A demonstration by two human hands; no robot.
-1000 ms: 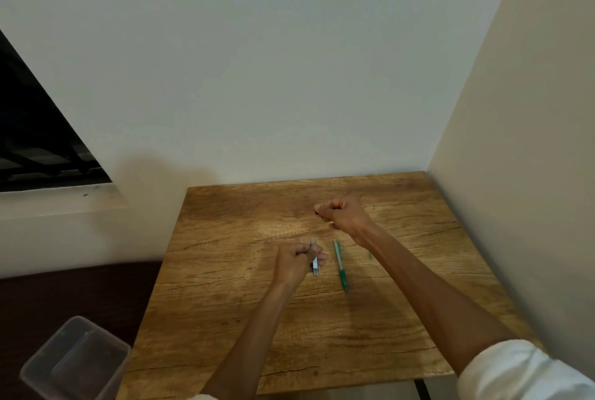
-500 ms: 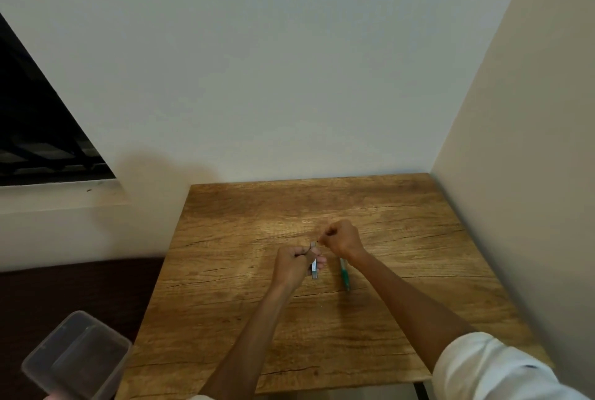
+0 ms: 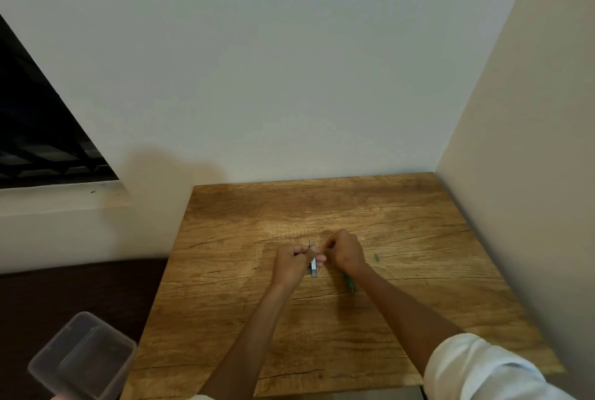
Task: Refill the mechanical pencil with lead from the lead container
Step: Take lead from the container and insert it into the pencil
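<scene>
Since a second ago the right hand (image 3: 345, 250) has come back from the far middle of the table (image 3: 418, 319) and closed in on the left hand (image 3: 291, 262), so the two fists now sit almost knuckle to knuckle. The lead container (image 3: 313, 262) stands in the left fingers, clamped, its long axis running roughly toward the far edge, upper end poking above the fist and pointing at the right fingertips just beside it. The right fingers are pinched together at that end; whether they hold a lead or the cap is too small to tell. The mechanical pencil (image 3: 349, 283) lies flat on the wood under the right wrist, nearer that hand, axis toward the near edge. A small green piece (image 3: 377, 258), probably its cap, lies apart toward the right edge. Off the near-left corner stands a clear plastic tub (image 3: 80, 357).
</scene>
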